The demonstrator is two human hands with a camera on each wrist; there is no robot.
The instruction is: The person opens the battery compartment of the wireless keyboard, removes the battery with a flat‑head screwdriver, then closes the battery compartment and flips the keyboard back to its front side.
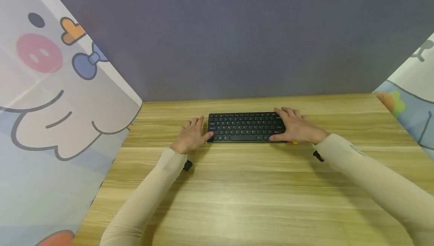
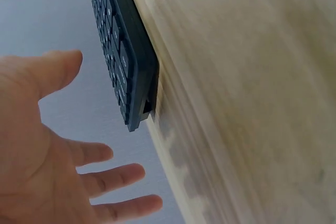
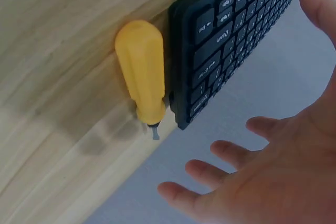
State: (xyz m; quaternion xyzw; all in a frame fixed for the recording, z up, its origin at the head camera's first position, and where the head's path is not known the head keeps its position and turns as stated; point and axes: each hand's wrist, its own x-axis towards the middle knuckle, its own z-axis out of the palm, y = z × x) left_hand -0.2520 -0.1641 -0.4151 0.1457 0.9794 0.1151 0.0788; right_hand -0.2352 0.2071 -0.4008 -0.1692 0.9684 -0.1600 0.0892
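A black keyboard (image 1: 244, 127) lies flat near the back of the wooden table. At its left end is my left hand (image 1: 191, 136), fingers spread, its thumb over the corner in the head view. In the left wrist view the left hand (image 2: 37, 145) stands apart from the keyboard (image 2: 126, 51) and holds nothing. My right hand (image 1: 298, 127) hovers over the keyboard's right end, fingers extended. Beside that end, a short screwdriver with a yellow handle (image 3: 140, 69) lies on the table in the right wrist view, mostly hidden under the hand in the head view. The right hand (image 3: 273, 171) grips nothing.
The wooden table (image 1: 223, 200) stretches toward the person. A grey-blue panel (image 1: 237, 38) rises along its back edge. Walls with cartoon prints (image 1: 51, 99) flank the left and right sides. Black straps (image 1: 187, 165) hang at both wrists.
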